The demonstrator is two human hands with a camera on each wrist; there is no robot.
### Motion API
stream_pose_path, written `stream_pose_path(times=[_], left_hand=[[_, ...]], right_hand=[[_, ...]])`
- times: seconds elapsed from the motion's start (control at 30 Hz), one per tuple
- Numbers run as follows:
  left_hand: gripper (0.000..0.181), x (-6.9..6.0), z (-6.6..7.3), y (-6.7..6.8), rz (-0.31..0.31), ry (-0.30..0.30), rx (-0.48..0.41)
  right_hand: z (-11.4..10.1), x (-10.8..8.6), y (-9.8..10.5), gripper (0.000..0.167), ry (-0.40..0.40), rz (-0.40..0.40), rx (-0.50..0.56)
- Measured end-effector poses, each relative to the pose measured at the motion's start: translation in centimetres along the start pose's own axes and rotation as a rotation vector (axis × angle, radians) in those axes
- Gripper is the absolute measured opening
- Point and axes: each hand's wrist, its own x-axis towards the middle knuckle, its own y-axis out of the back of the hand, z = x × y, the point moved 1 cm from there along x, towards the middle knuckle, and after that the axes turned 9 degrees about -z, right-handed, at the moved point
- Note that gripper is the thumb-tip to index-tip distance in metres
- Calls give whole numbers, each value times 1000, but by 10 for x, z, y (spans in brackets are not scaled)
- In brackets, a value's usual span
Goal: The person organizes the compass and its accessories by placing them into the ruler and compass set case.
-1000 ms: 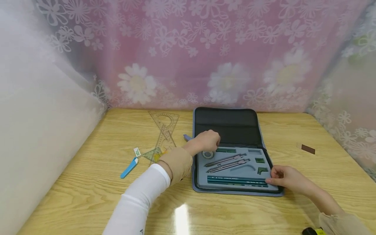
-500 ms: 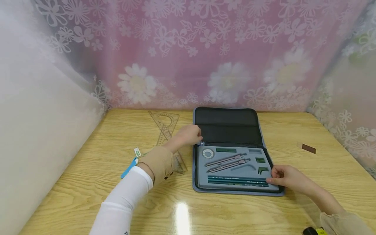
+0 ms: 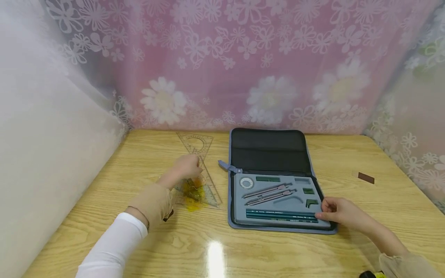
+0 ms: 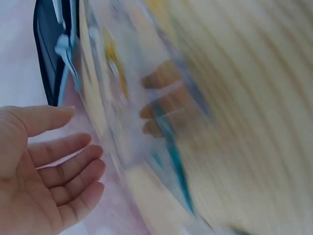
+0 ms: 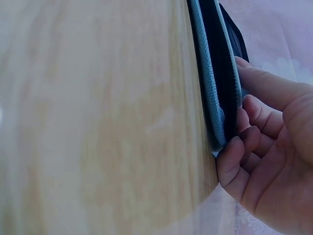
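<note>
In the head view my left hand (image 3: 187, 166) is over clear set squares (image 3: 208, 193) and a yellow translucent piece (image 3: 194, 195). The left wrist view shows its fingers loosely bent, with nothing between them. A zippered drawing-set case (image 3: 232, 200) lies unfolded, its grey insert holding two compasses (image 3: 269, 193), dark green pencils (image 3: 281, 216), a round white-rimmed piece (image 3: 247, 182) and small green pieces (image 3: 267, 179). With my right hand (image 3: 342, 211) I grip the case's right edge, thumb on the insert; in the right wrist view the fingers curl against the zipper side.
Behind the case's base stands its black lid (image 3: 269, 150). A zipper-pull strap (image 3: 227, 166) sticks out left. A small brown strip (image 3: 366, 177) lies at the right, and a black-and-yellow object (image 3: 370, 274) sits at the bottom edge. Floral cloth (image 3: 222, 65) closes off the back.
My left hand has moved left, from above the case and its zipper strap to above the set squares. The left arm now covers the eraser and blue cutter. My right hand stays put.
</note>
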Motion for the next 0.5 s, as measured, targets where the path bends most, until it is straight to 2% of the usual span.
stream_pose_path(times=[0.1, 0.17, 0.33, 0.5], left_hand=[[37, -16, -20, 3, 8, 52, -66], [33, -27, -30, 5, 9, 94, -79], [27, -48, -45, 10, -35, 218, -34], [15, -57, -55, 10, -70, 290, 22]], right_hand=[[0, 0, -1, 25, -2, 4, -7], [0, 0, -1, 25, -3, 4, -9], [2, -1, -1, 24, 18, 11, -22], [3, 0, 0, 24, 22, 10, -27]])
